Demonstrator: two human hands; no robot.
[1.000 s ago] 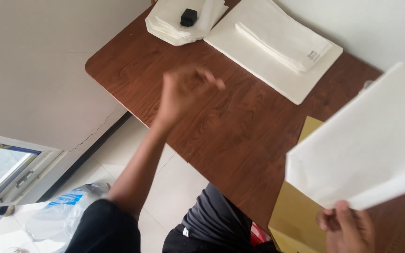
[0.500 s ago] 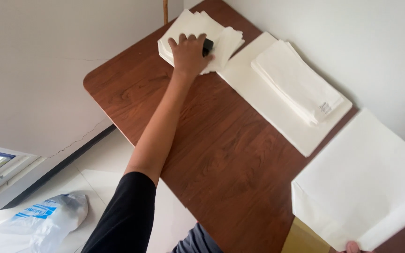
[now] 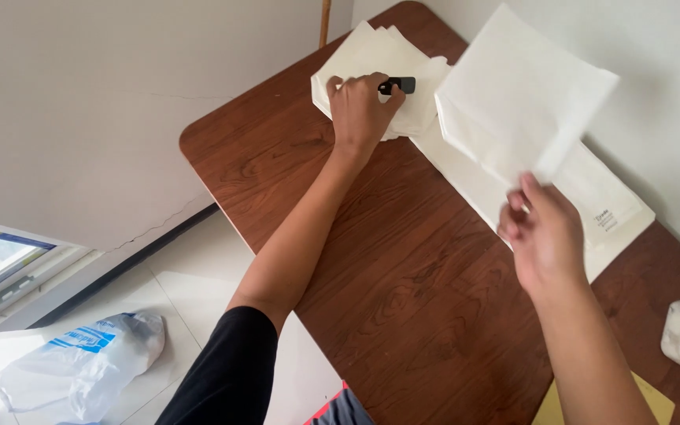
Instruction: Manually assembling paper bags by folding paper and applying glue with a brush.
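In the head view the right hand (image 3: 546, 232) pinches the lower edge of a thin white sheet of paper (image 3: 517, 94) between thumb and fingers, holding it up over the dark wooden worktop (image 3: 403, 260); the sheet looks light and floppy, best gripped at an edge or corner so it does not crease. The left hand (image 3: 360, 110) lies flat, fingers together, on a fanned stack of white sheets (image 3: 371, 55) at the far corner, fingertips touching a small black clip-like object (image 3: 400, 85) that seems to weigh the stack down.

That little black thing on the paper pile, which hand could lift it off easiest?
Probably the left hand: it rests on the paper pile with fingertips touching the black thing. The right hand is farther away and holds a white sheet.
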